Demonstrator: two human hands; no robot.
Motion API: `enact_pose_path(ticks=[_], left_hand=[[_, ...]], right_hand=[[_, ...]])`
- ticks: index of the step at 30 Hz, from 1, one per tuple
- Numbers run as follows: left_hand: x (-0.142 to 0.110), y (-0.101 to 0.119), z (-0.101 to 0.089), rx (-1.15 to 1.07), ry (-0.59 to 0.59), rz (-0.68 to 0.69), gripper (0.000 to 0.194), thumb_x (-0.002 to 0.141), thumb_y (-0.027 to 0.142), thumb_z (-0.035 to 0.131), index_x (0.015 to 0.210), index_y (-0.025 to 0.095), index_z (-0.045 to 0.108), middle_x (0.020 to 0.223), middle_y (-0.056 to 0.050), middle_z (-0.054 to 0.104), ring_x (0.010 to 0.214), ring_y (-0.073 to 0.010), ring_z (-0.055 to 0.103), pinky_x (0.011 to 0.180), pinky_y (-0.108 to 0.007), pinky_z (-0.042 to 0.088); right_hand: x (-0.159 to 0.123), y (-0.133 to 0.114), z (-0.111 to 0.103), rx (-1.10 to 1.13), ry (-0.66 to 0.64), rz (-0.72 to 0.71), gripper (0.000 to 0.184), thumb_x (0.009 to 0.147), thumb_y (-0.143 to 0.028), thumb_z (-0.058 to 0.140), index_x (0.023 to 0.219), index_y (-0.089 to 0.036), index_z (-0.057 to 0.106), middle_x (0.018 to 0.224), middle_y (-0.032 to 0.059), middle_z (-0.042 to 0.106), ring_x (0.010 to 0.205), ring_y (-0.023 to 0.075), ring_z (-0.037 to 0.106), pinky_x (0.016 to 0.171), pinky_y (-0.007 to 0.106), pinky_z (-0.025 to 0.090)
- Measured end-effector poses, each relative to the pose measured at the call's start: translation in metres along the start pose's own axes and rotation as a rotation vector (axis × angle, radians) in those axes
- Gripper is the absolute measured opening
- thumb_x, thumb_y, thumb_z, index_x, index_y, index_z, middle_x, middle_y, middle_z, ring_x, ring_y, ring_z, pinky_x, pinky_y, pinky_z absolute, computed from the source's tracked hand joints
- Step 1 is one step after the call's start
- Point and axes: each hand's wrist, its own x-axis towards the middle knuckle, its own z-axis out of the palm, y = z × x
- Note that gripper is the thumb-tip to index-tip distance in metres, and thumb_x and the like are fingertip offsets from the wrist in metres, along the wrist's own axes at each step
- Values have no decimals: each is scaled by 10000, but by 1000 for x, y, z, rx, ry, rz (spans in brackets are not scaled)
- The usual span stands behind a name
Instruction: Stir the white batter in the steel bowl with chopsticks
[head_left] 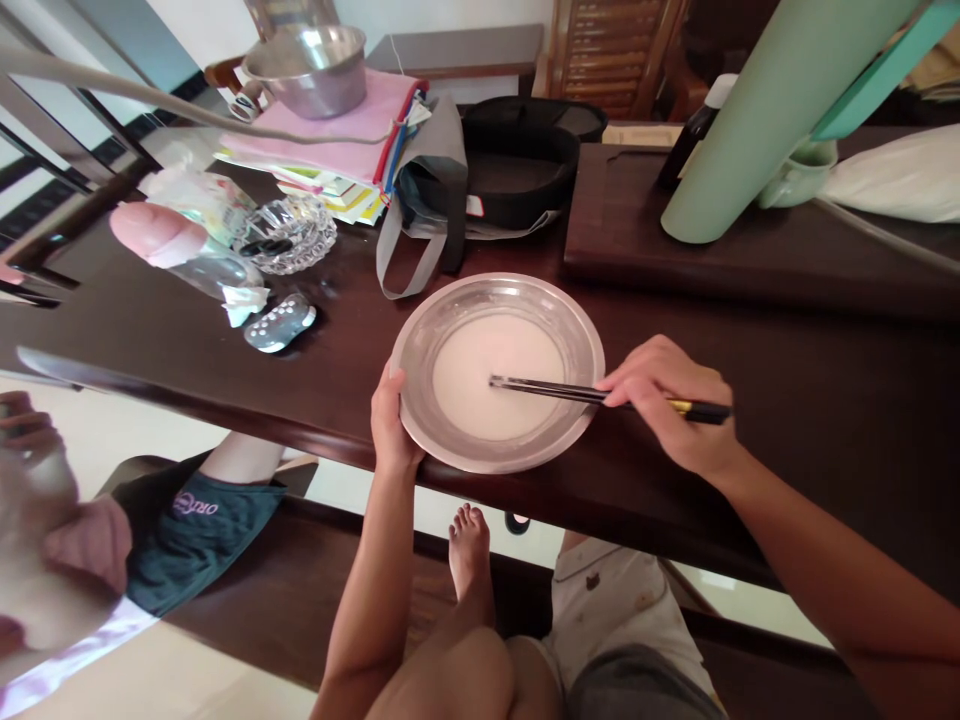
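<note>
A round metal plate stands near the front edge of the dark table, with a smooth white liquid over its bottom. My left hand grips the plate's left rim, the thumb on top and the other fingers hidden beneath. In my right hand is a pair of black chopsticks with gold bands near the thick ends. They reach over the plate's right rim, and their tips touch the white liquid near its middle.
Left of the plate are a remote control, a glass ashtray and a bottle with a pink top. Behind stand an open black case and a metal bowl on papers. A green cylinder rises at right. Another person sits at left.
</note>
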Motion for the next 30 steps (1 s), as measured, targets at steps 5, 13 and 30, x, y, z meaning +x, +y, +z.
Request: enact_pose_path(ticks=[5, 13, 30], left_hand=[[0, 1, 1, 49, -5, 17, 417, 856, 463, 616, 1167, 206, 725, 1184, -72, 729, 1136, -292, 657, 948, -353, 526], [0, -1, -1, 32, -8, 15, 399, 876, 435, 591, 1180, 214, 725, 1193, -65, 730, 1149, -285, 654, 958, -355, 524], [0, 0, -1, 60, 1, 20, 417, 857, 466, 619, 1166, 209, 728, 1184, -73, 730, 1139, -291, 656, 942, -354, 530]], right_hand=[[1, 1, 0, -66, 52, 33, 240, 931, -151, 562, 775, -261, 707, 808, 12, 756, 756, 196, 667, 739, 404, 496], [0, 1, 1, -81, -36, 8, 171, 907, -163, 606, 811, -253, 717, 878, 20, 775, 805, 204, 677, 777, 414, 495], [-1, 1, -1, 3, -57, 12, 232, 933, -154, 560, 783, -249, 708, 846, 15, 772, 754, 190, 673, 724, 402, 478]])
